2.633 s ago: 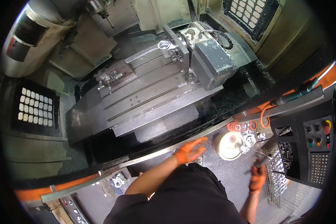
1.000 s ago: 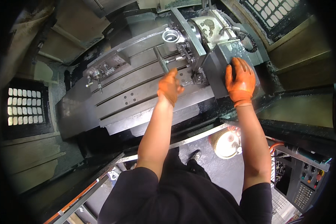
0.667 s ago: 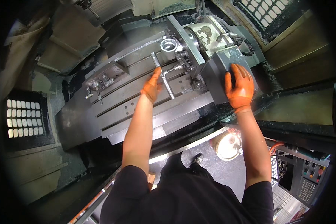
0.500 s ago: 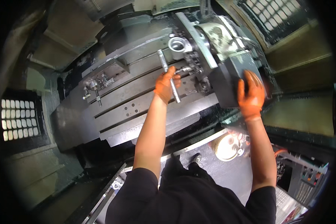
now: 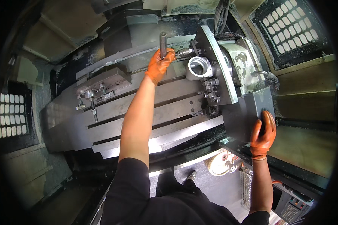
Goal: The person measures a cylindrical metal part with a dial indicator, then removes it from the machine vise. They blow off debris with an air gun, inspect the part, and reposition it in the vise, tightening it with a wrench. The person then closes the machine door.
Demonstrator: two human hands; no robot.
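Head view, looking down into the machine enclosure. The left hand [image 5: 160, 64], in an orange glove, is wrapped around the dark bar handle of a wrench [image 5: 163, 42] — fingers curled tight about it, thumb hidden. The handle stands up from the hand and its working end runs right toward a socket or nut [image 5: 183, 53] on the upright fixture plate [image 5: 215, 63]. Just beside that point, a bright ring-shaped metal part [image 5: 197, 68] sits clamped against the plate's face, with a column of clamp bolts [image 5: 212, 90] below it.

The right hand [image 5: 263, 133], also gloved, lies flat on the grey housing block [image 5: 248, 112] at the fixture's near end, fingers pressed together and extended, holding nothing — apparently bracing.

The slotted machine table [image 5: 139, 108] carries a separate small clamp set [image 5: 92, 98] well to the left.

Risks noted: the wrench could slip off its seat under load, driving the left knuckles into the plate edge or the part. The forward lean puts weight on the right palm; a slick housing could let it slide.
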